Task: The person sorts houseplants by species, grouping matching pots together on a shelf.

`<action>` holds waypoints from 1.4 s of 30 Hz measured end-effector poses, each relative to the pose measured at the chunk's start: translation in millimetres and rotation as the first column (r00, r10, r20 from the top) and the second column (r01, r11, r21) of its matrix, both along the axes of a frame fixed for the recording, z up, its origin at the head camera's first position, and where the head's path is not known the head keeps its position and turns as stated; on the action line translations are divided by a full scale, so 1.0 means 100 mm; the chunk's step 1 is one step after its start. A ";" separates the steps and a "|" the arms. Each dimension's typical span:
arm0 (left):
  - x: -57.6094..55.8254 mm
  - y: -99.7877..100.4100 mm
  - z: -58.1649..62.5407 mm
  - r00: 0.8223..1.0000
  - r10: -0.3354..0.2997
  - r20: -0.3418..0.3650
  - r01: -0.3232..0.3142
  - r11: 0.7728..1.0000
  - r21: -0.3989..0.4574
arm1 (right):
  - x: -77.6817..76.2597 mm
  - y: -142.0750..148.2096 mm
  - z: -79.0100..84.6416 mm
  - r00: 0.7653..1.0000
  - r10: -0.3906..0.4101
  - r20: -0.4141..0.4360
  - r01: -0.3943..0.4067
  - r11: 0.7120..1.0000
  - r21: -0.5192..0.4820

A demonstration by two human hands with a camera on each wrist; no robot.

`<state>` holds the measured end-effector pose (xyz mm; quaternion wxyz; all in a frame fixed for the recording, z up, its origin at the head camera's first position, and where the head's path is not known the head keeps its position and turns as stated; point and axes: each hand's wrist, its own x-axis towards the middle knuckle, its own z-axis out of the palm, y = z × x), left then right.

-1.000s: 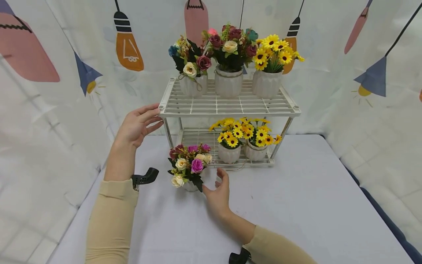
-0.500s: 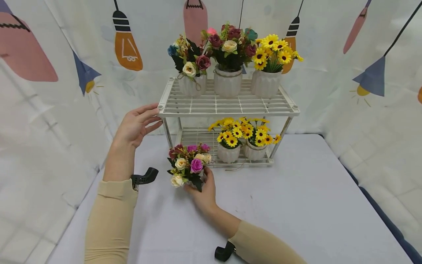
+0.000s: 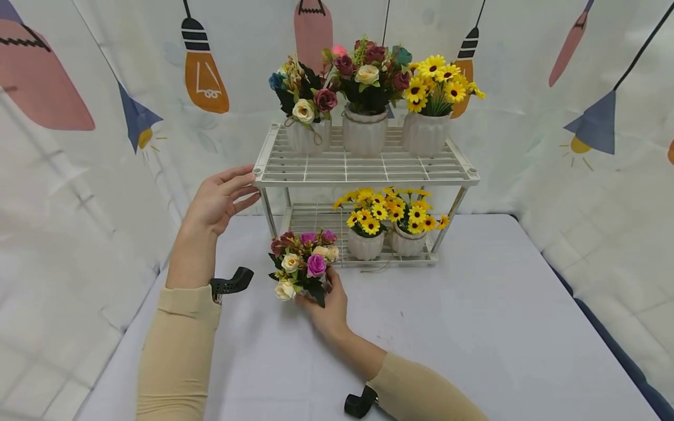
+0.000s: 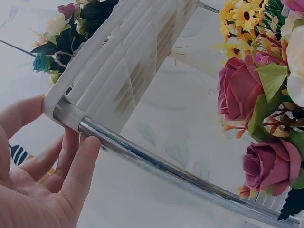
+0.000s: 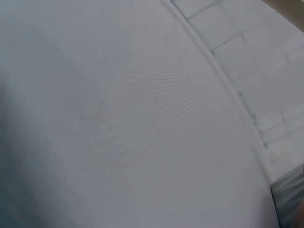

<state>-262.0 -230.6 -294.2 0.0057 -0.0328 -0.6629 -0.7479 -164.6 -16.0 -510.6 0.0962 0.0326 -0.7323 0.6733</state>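
Observation:
My left hand (image 3: 213, 202) holds the front left corner of a white two-tier wire rack (image 3: 363, 177). In the left wrist view, the fingers of that hand (image 4: 52, 166) lie around the corner and the top of the chrome post (image 4: 156, 161). Just in front of the lower tier, at its left end, my right hand (image 3: 330, 307) grips a potted bunch of artificial roses (image 3: 302, 263), purple, cream and dark red. Leaves and fingers hide most of that pot in the head view. A bit of the ribbed pot (image 5: 289, 194) shows at the right wrist view's lower right.
Along the top tier stand two pots of mixed roses (image 3: 310, 137) (image 3: 364, 133) and a pot of yellow daisies (image 3: 426, 134). Two smaller daisy pots (image 3: 365, 245) (image 3: 408, 241) occupy the lower tier's right half. A white cloth (image 3: 474, 327) covers the table; a printed curtain (image 3: 505, 169) hangs behind.
My right hand has moved left from beside the rose pot and taken hold of it. The left hand stays at the rack corner; the rack and the other pots have not moved.

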 end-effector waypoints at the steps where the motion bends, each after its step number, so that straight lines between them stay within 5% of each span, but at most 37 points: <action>1: 0.00 0.00 0.00 1.000 0.001 0.000 -0.001 1.000 -0.001 | 0.01 0.00 0.00 1.000 -0.005 0.004 0.005 1.000 -0.002; 9: 0.00 0.00 0.00 1.000 0.005 0.005 -0.005 1.000 -0.013 | 0.07 0.04 0.00 0.998 -0.043 0.046 0.045 0.998 -0.036; 21: -0.01 -0.01 -0.01 1.000 0.009 -0.003 -0.009 1.000 0.006 | 0.05 0.19 0.14 0.996 -0.044 -0.074 0.036 0.994 -0.103; 28: -0.01 0.00 -0.02 1.000 0.009 -0.005 -0.008 1.000 0.027 | -0.13 0.21 0.24 0.993 -0.062 -0.103 0.049 0.991 -0.121; 42: 0.01 0.02 0.00 1.000 0.017 0.000 -0.017 1.000 0.018 | -0.59 0.05 0.20 0.995 -0.093 -0.027 0.088 0.986 -0.140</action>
